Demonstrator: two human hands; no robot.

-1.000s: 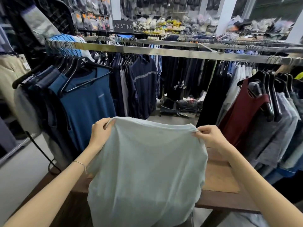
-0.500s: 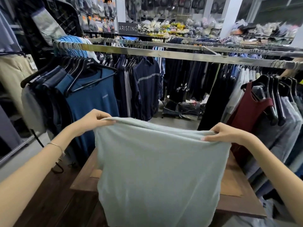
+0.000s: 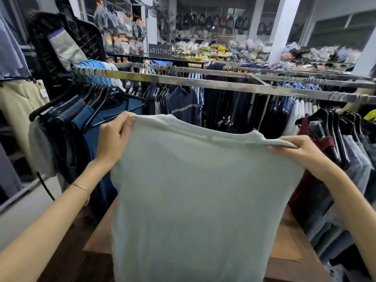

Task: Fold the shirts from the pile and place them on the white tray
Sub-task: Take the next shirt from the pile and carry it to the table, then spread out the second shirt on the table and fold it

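Pale-green shirt (image 3: 203, 190) (in both hands (image 3: 114, 139) (image 3: 305, 155))

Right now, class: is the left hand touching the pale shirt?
Touching. The head view shows the left hand gripping the pale shirt by its top corner.

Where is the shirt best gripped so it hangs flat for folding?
At its two shoulder corners, one from each side. The shirt hangs full width with the neckline on top, so pinching both shoulders keeps it spread. The left hand grips the left corner and the right hand the right one.
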